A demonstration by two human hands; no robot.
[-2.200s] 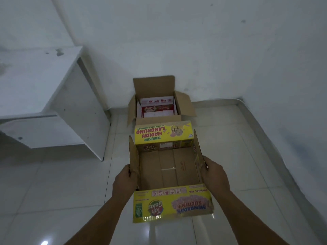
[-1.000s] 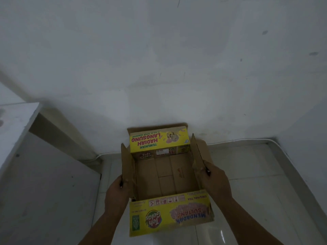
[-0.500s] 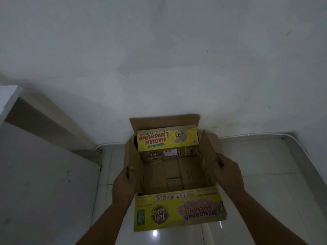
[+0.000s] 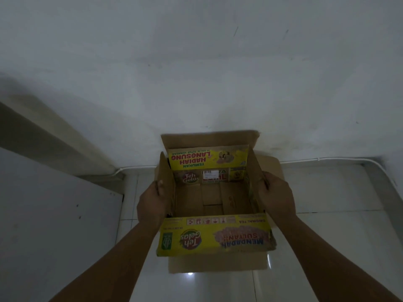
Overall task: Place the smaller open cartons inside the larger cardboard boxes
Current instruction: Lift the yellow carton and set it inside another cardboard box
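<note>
Head view: the left hand point(image 4: 152, 203) and right hand point(image 4: 275, 198) each close round a side flap of the yellow open carton point(image 4: 214, 235) held between them, above the larger cardboard box point(image 4: 218, 264); probably light, flimsy; gripping the walls seems steadier.

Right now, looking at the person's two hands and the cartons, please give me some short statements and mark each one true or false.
1. The left hand and right hand grip opposite side flaps of the yellow Teh Gelas carton. True.
2. The yellow carton is full of cups. False: its inside shows only bare cardboard bottom.
3. A plain brown cardboard box lies under and behind the yellow carton, against the wall. True.
4. The yellow carton's top flaps are closed. False: they stand open.
5. The floor is dark carpet. False: it is glossy light tile.
</note>
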